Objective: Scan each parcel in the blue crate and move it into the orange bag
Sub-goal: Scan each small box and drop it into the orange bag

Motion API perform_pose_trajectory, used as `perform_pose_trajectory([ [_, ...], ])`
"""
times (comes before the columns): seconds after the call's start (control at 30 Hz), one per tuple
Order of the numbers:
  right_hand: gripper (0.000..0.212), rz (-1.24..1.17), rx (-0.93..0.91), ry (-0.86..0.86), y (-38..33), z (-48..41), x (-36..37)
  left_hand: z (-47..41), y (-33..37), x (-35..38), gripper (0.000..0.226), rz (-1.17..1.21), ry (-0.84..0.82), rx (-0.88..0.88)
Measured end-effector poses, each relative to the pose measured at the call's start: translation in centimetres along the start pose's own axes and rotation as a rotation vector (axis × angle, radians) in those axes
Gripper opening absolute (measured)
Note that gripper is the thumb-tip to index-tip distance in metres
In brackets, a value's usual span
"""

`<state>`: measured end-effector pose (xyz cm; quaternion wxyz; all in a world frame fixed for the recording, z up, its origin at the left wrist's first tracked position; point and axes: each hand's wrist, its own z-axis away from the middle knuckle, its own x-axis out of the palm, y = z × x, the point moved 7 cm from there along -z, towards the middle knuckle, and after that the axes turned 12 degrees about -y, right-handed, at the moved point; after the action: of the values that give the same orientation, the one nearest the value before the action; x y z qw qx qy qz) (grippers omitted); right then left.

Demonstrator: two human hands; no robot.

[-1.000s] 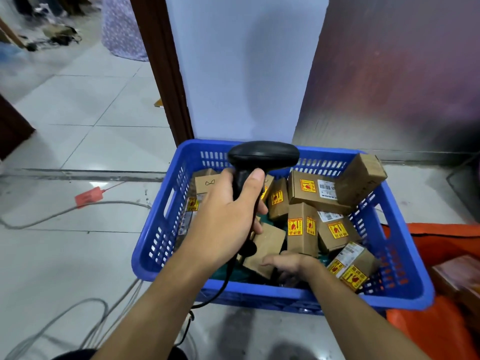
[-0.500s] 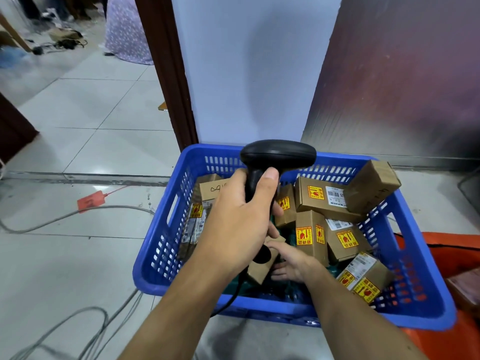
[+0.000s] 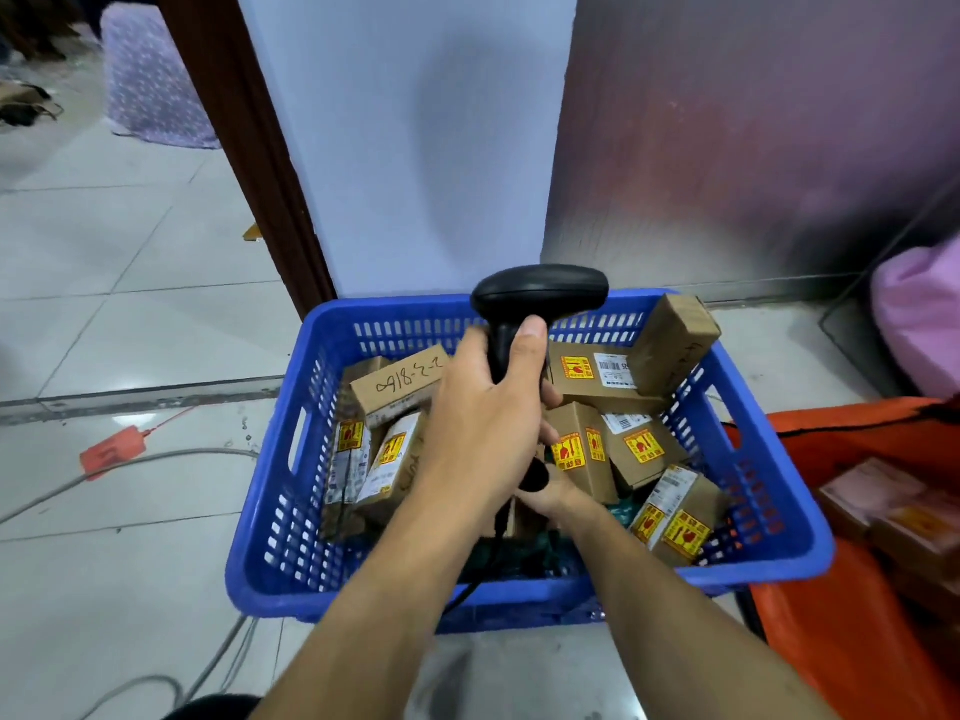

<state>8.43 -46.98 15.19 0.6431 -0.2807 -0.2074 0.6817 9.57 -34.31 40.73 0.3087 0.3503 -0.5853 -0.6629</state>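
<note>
Inside one blue crate [image 3: 291, 574], roughly ten parcels [image 3: 582, 452]

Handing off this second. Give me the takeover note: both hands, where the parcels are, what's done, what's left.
Left hand: grips the black scanner over the blue crate.
Right hand: reaches down among the crate parcels. Its fingers are hidden behind the left hand, so a grip cannot be confirmed.
Crate: many parcels inside, and one leaning parcel props on the far right rim.
Orange bag: on the floor to the right of the crate, with a few bagged parcels in it.
Done: those few.
Left: scan and move everything in the crate.
</note>
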Motion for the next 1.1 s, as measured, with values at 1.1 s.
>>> perform_pose_trajectory([
  [1.1,0.066,-0.412,-0.336,0.353,8.0,28.7,-12.1,6.3,-1.9,7.9,0.020,0.001,-0.273,-0.144],
])
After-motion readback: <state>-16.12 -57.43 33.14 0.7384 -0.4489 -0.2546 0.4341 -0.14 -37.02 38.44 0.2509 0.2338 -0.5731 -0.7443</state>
